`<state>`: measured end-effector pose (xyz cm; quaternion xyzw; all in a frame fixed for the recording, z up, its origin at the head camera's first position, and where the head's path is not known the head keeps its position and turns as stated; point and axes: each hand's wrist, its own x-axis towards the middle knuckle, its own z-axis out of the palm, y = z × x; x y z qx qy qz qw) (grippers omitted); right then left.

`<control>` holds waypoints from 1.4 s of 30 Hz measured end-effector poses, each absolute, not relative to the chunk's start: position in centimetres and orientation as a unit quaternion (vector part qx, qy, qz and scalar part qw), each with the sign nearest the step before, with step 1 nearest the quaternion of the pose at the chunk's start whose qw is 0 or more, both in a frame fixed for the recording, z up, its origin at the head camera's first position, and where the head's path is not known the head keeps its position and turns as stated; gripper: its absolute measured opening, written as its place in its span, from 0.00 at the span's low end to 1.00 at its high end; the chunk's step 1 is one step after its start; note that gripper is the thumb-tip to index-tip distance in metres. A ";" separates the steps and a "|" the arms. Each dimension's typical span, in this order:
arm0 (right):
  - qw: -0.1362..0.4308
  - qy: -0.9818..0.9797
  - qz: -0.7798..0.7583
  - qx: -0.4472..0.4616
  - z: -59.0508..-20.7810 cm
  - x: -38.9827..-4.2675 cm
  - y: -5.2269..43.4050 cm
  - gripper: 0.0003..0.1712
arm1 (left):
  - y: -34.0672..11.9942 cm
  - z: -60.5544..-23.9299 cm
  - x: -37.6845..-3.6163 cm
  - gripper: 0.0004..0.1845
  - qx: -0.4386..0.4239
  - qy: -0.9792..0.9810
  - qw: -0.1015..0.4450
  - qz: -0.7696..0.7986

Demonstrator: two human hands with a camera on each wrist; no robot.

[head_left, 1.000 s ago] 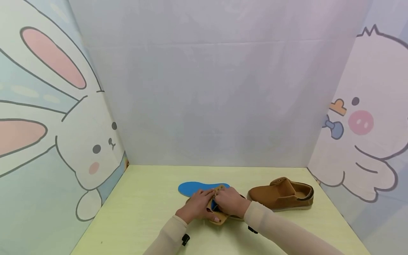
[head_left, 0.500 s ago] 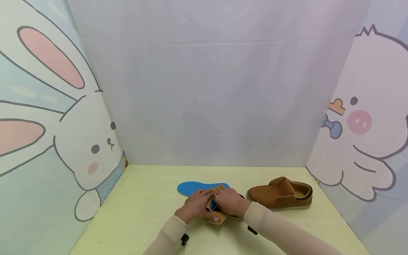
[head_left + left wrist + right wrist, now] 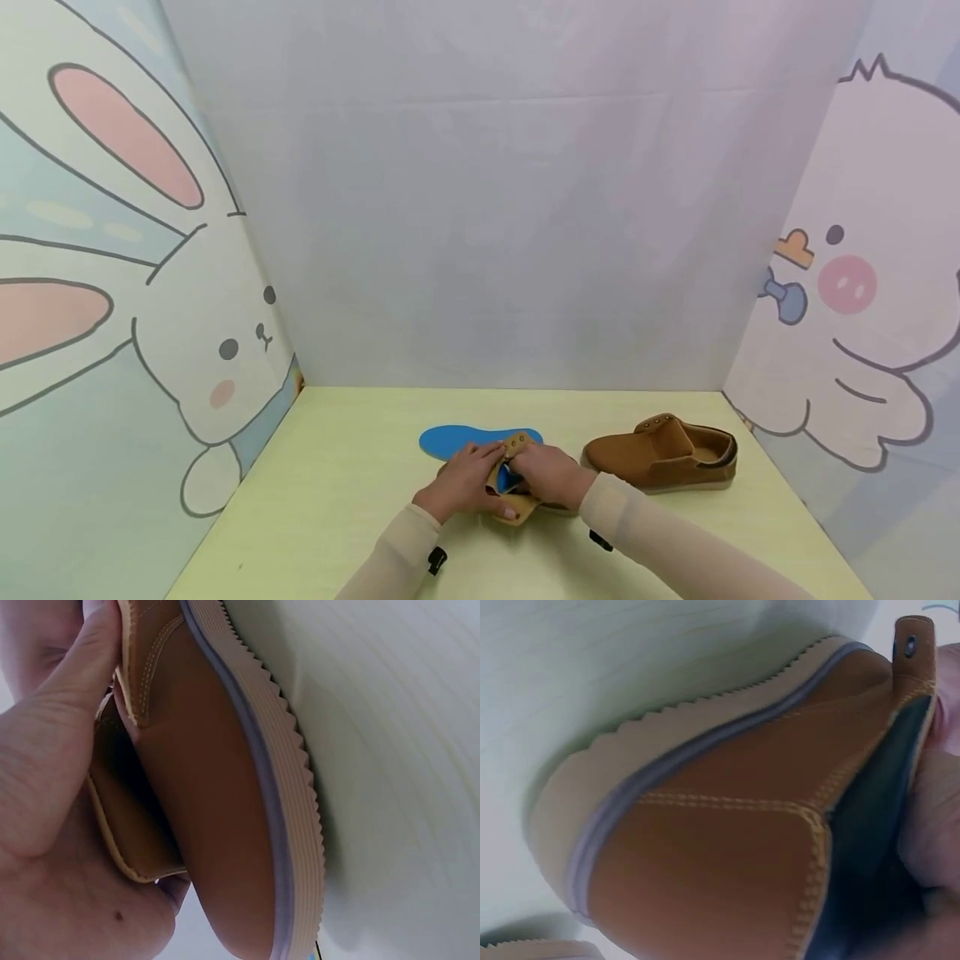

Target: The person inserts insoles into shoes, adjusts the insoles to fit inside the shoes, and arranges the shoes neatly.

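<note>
A tan suede shoe (image 3: 517,500) lies on the pale green table (image 3: 337,500) between both hands. My left hand (image 3: 467,482) grips its left side, the thumb (image 3: 75,682) laid along the collar of the shoe (image 3: 217,825). My right hand (image 3: 551,475) holds the shoe's right side and tongue; a bit of blue insole (image 3: 508,478) shows in the opening between the hands. In the right wrist view the shoe (image 3: 727,847) fills the frame, its ridged sole (image 3: 667,742) against the table.
A second blue insole (image 3: 457,439) lies flat just behind the hands. The matching tan shoe (image 3: 663,457) stands at the right. Cartoon-printed panels wall in the table on the left, back and right.
Both hands have stayed on the shoe; the right hand has shifted slightly and a little more blue insole shows at the opening. The camera moved slightly.
</note>
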<state>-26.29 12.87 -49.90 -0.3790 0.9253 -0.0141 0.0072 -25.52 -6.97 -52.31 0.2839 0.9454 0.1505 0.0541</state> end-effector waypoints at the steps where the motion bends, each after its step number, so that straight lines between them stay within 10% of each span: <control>1: 0.009 0.924 -0.012 -0.381 -49.7 -26.2 12.9 0.04 | -6.9 -52.3 -25.5 0.58 0.284 0.946 0.052 0.149; 42: 0.077 0.908 0.036 -0.411 -48.1 -25.9 14.6 0.09 | -7.0 -52.2 -25.7 0.57 0.288 0.945 0.053 0.143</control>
